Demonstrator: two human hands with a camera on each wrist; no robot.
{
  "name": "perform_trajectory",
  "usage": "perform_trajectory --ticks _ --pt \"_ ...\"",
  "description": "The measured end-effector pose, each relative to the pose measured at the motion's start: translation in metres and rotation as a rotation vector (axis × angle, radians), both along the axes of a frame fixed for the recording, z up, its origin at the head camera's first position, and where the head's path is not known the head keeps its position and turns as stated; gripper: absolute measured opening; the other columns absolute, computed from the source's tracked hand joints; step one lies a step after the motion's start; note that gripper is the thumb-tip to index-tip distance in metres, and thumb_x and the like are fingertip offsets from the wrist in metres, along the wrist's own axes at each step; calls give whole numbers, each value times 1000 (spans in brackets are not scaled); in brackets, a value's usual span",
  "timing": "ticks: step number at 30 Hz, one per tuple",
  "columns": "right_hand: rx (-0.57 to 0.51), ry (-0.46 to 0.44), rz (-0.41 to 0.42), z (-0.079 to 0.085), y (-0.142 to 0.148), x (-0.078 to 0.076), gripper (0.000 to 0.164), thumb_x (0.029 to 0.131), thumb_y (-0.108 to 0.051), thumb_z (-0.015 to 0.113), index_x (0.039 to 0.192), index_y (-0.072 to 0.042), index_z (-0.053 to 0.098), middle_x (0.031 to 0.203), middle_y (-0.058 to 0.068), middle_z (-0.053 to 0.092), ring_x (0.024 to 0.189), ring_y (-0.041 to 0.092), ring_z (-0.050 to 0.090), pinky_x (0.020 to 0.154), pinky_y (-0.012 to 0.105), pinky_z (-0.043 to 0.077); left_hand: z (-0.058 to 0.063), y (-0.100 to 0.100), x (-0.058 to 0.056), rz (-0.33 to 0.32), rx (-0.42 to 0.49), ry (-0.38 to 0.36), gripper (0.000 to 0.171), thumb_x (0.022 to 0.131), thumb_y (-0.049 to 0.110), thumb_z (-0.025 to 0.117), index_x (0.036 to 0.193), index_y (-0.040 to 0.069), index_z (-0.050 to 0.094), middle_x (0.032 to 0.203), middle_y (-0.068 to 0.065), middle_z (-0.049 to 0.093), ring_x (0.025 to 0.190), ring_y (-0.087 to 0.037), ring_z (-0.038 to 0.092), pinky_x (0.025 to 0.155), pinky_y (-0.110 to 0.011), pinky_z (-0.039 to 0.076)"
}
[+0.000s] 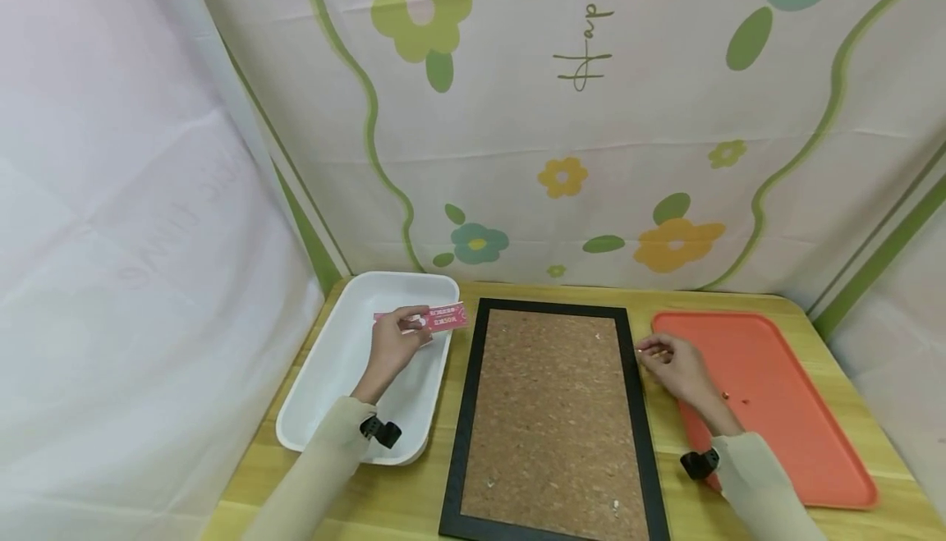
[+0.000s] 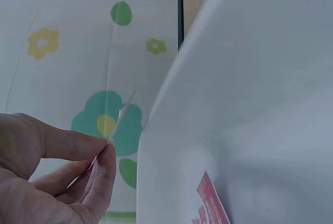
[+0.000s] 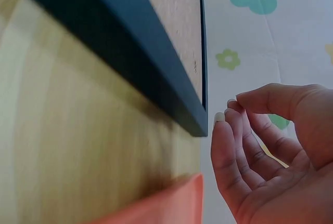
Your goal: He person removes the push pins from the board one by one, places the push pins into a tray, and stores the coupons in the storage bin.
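Observation:
My left hand (image 1: 395, 342) pinches a pink printed paper coupon (image 1: 447, 318) between thumb and fingertips, over the right side of a white basin (image 1: 355, 278). In the left wrist view the coupon (image 2: 124, 114) shows nearly edge-on; another pink coupon (image 2: 212, 203) lies in the basin. My right hand (image 1: 676, 367) is raised between the black-framed cork board (image 1: 554, 410) and the red tray (image 1: 783, 434). In the right wrist view its thumb and a fingertip meet, the other fingers bent; I cannot tell whether something small is between them.
The cork board lies centrally on the wooden table (image 1: 355, 508), its black frame (image 1: 464, 426) raised at the edge. Small gold bits (image 1: 726, 395) lie in the tray. A flowered cloth (image 1: 517, 114) hangs behind the table, and white cloth (image 1: 133, 278) covers the left side.

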State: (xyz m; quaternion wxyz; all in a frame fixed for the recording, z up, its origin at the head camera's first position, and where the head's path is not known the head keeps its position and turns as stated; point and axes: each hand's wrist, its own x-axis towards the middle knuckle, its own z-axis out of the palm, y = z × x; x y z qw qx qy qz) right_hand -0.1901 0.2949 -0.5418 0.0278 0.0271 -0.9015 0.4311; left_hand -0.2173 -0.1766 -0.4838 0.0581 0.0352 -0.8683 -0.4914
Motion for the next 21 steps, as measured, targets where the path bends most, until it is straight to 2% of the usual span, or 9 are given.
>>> perform_trajectory --ticks 8,14,18,21 --pt "-18 -36 -10 -5 20 13 24 104 -16 64 119 3 67 101 21 69 67 25 67 54 34 57 -9 -23 0 22 -81 -10 43 81 0 74 124 4 75 125 -21 74 102 -33 76 73 -27 56" --pt "-2 -69 -31 -7 32 17 25 105 -17 62 121 2 67 105 22 69 66 22 69 55 34 58 -16 -35 -2 20 -96 -49 48 82 -5 73 129 3 73 135 -19 70 107 -35 74 78 -32 61" --pt "-1 -67 -33 -6 40 21 29 106 -20 60 123 3 66 106 24 69 64 22 69 54 36 57 -18 -40 -5 40 -106 -97 48 82 -6 73 129 4 73 130 -20 72 106 -35 74 74 -30 61" --pt "-7 -62 -36 -6 46 24 32 106 -24 61 124 2 66 107 24 69 64 22 70 54 36 58 -20 -41 -6 42 -115 -133 47 82 -6 74 128 2 73 118 -23 74 100 -32 74 68 -26 58"
